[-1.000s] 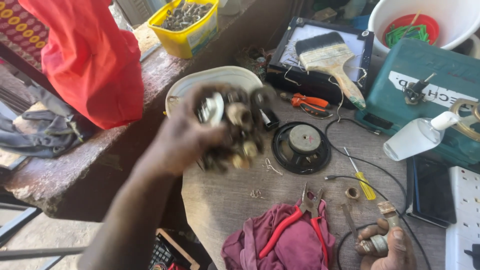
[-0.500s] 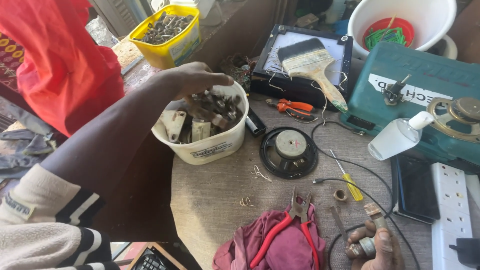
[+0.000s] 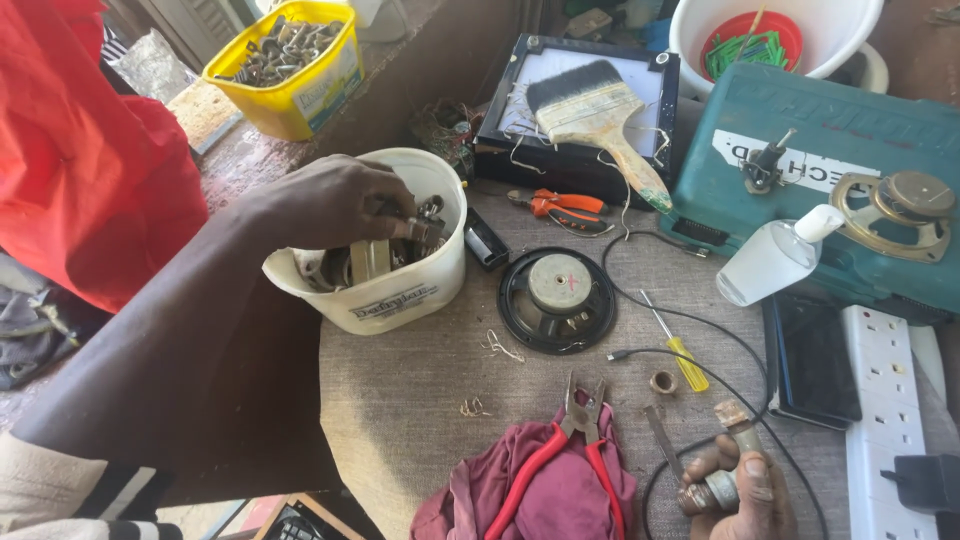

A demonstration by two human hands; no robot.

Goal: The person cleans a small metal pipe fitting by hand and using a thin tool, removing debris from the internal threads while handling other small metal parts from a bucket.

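Note:
My left hand (image 3: 325, 205) reaches into a white plastic tub (image 3: 400, 300) full of metal parts, with its fingers curled around some of the pieces inside. The tub stands upright at the left end of the grey worktop. My right hand (image 3: 740, 490) rests at the bottom edge of the view, closed around a small cylindrical metal part (image 3: 712, 490). A black round speaker (image 3: 557, 298) lies face down just right of the tub. Red-handled pliers (image 3: 560, 455) lie on a maroon cloth (image 3: 540, 500) left of my right hand.
A paintbrush (image 3: 600, 120) lies on a black framed panel. Orange-handled cutters (image 3: 560, 208), a yellow screwdriver (image 3: 680, 350), a teal tool case (image 3: 830, 170), a clear bottle (image 3: 770, 260), a white power strip (image 3: 885, 400), a yellow tub of screws (image 3: 290, 70), a white bucket (image 3: 850, 40) and red fabric (image 3: 90, 160) surround the worktop.
The white tub was tipped toward the camera in my left hand; it now stands upright on the worktop and my left hand has gone into it. My right hand stayed put.

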